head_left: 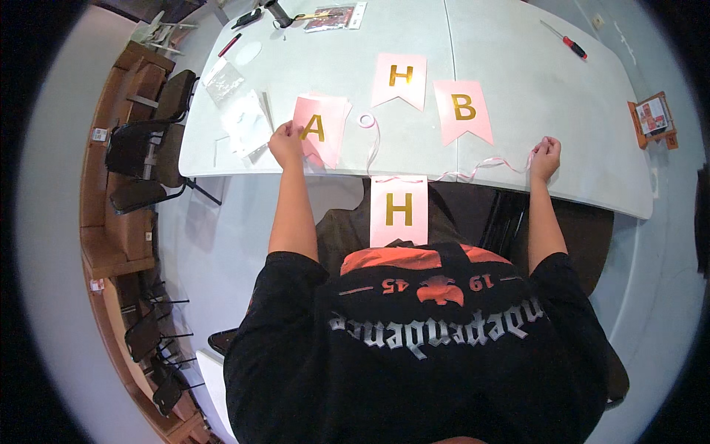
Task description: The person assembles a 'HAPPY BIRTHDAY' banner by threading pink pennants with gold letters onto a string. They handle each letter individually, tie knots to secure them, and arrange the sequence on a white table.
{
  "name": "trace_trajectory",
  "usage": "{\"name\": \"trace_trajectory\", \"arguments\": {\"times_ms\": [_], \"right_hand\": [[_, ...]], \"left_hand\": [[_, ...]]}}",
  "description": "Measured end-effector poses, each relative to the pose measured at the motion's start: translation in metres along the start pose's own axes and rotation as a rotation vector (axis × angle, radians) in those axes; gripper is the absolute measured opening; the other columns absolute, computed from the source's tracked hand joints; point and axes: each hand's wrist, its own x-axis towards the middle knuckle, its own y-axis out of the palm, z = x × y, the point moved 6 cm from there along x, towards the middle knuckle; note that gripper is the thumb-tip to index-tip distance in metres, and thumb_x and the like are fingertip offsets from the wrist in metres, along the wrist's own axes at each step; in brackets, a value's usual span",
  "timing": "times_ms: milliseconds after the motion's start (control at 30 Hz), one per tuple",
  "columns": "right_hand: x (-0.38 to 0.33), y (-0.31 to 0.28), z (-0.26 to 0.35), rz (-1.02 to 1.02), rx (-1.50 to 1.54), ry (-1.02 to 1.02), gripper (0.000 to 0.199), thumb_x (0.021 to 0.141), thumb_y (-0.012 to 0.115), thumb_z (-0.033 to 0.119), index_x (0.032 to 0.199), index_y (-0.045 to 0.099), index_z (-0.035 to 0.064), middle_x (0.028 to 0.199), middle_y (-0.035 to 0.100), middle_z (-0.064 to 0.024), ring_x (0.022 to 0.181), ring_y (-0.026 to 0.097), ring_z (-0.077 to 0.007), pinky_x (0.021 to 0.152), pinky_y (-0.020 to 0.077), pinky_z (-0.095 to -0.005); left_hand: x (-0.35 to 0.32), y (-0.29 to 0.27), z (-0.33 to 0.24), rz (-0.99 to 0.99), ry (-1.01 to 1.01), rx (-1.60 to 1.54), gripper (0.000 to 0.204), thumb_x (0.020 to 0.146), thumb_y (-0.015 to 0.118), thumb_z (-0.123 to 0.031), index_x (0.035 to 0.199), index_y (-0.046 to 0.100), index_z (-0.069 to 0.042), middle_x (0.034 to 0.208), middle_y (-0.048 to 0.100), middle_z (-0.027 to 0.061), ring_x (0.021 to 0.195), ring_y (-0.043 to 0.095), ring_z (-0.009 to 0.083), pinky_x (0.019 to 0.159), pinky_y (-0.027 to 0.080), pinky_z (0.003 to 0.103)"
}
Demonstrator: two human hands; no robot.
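Note:
My left hand (286,144) is closed at the left edge of a small stack of pink pennants (329,137), the top one bearing a gold letter. My right hand (546,159) pinches the end of a thin pale-pink ribbon (484,166) over the table's near edge at the right. That ribbon passes through the top of a hanging pink pennant (399,229) with a gold letter, in front of my lap. A small ribbon roll (366,120) lies beside the stack. Two single pink pennants, one farther back (399,95) and one to its right (462,127), lie flat with swallowtail ends toward me.
On the white folding table (518,89), clear plastic and white papers (244,122) lie left of my left hand. A red pen (230,45), black tape dispenser-like object (279,13) and printed package (336,18) sit far back. A red-handled screwdriver (574,47) lies far right. Black chairs (151,140) stand left.

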Motion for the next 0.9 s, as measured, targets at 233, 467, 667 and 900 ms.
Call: {"name": "trace_trajectory", "arguments": {"times_ms": [233,467,667,900], "right_hand": [[-0.002,0.0,0.001,0.002,0.018,0.002,0.01,0.088,0.053,0.013,0.089,0.054,0.0029,0.061,0.058,-0.0055,0.054,0.055,-0.0134,0.052,0.0446,-0.0281],[-0.003,0.001,-0.002,-0.003,0.01,0.001,0.01,0.088,0.053,0.013,0.089,0.054,0.0035,0.061,0.058,-0.0052,0.054,0.055,-0.0132,0.052,0.0447,-0.0277],[-0.005,0.001,-0.004,0.001,0.003,0.005,0.01,0.088,0.053,0.013,0.089,0.055,0.0031,0.062,0.058,-0.0059,0.055,0.056,-0.0135,0.053,0.0452,-0.0278],[-0.003,0.002,-0.009,-0.009,0.051,0.033,0.01,0.089,0.051,0.011,0.093,0.053,0.0025,0.066,0.059,-0.0062,0.061,0.057,-0.0132,0.055,0.0454,-0.0276]], "left_hand": [[0.001,-0.005,0.009,-0.038,-0.06,-0.116,0.03,0.071,0.072,-0.003,0.1,0.065,0.004,0.086,0.068,0.0134,0.071,0.064,0.0151,0.066,0.05,0.026],[0.0,-0.007,0.015,-0.047,-0.065,-0.167,0.027,0.072,0.071,-0.004,0.098,0.066,0.003,0.085,0.068,0.0121,0.072,0.063,0.0137,0.067,0.049,0.025],[0.031,-0.045,-0.007,-0.123,0.016,-0.524,0.017,0.077,0.07,-0.007,0.087,0.062,0.004,0.082,0.066,0.008,0.075,0.061,0.0121,0.066,0.047,0.023],[0.035,-0.084,-0.046,0.077,-0.24,-1.232,0.018,0.085,0.058,-0.002,0.102,0.05,-0.001,0.098,0.06,0.0084,0.09,0.061,0.0146,0.076,0.051,0.026]]}}
